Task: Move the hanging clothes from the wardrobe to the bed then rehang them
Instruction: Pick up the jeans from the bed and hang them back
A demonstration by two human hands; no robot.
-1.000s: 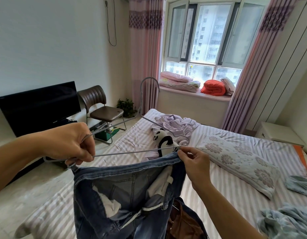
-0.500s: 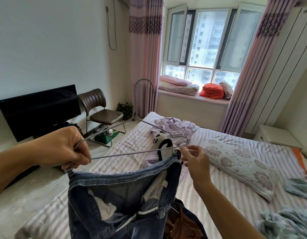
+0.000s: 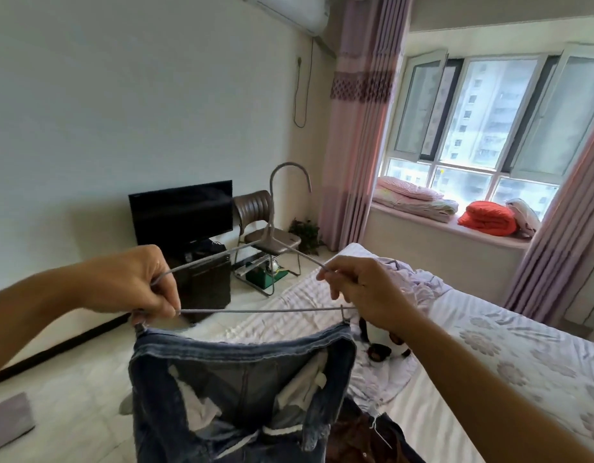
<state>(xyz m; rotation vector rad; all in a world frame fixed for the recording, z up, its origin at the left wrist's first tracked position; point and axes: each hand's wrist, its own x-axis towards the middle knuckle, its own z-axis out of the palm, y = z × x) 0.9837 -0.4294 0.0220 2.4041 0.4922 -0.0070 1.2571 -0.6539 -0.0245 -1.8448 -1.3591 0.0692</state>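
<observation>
Jeans (image 3: 242, 392) clipped by the waistband to hanger (image 3: 265, 310), held taut over the bed (image 3: 509, 379); left hand (image 3: 132, 282) and right hand (image 3: 365, 289) fingers pinching opposite ends, keeping it level for rehanging.

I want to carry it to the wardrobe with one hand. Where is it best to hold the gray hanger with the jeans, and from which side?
Probably the neck just under the hook of the gray hanger, taken from above. The jeans hang clipped at both ends of the bottom bar, so a centre hold should keep them level. Now the left hand and right hand grip the two ends.
</observation>
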